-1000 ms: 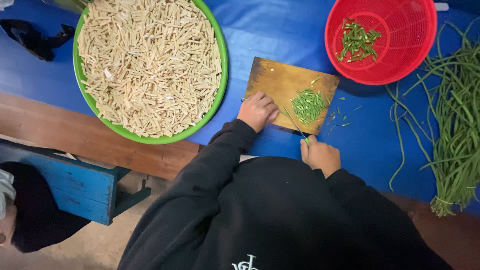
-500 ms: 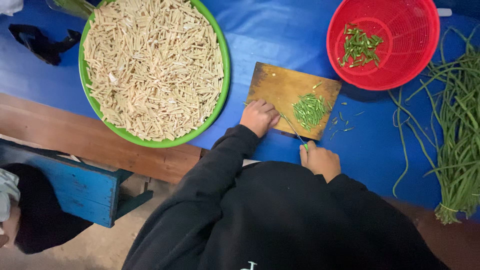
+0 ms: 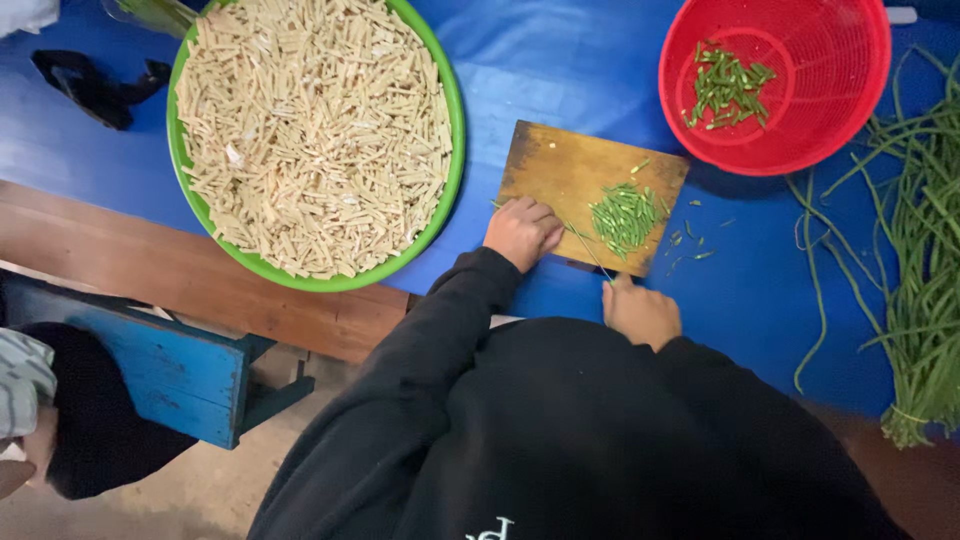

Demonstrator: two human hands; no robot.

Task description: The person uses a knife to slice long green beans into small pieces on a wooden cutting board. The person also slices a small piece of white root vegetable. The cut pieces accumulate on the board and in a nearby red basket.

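Note:
A wooden cutting board [image 3: 560, 170] lies on the blue table cover, with a small pile of cut green bean pieces [image 3: 623, 215] on its right half. My left hand [image 3: 520, 232] rests curled on the board's near edge and presses down thin green bean stalks, whose tips stick out to its left. My right hand [image 3: 640, 312] is just off the board's near corner, closed around a knife handle. The thin knife blade [image 3: 590, 255] runs up between the two hands towards the pile.
A big green bowl [image 3: 452, 190] of pale cut sticks sits to the left. A red basket [image 3: 835, 95] holding some cut beans stands at the back right. Long uncut green beans [image 3: 925, 270] lie along the right edge. A blue bench [image 3: 160, 365] stands below the table.
Both hands stay at the board's near edge, and my right hand has shifted slightly with the knife. The pile of cut pieces looks much the same.

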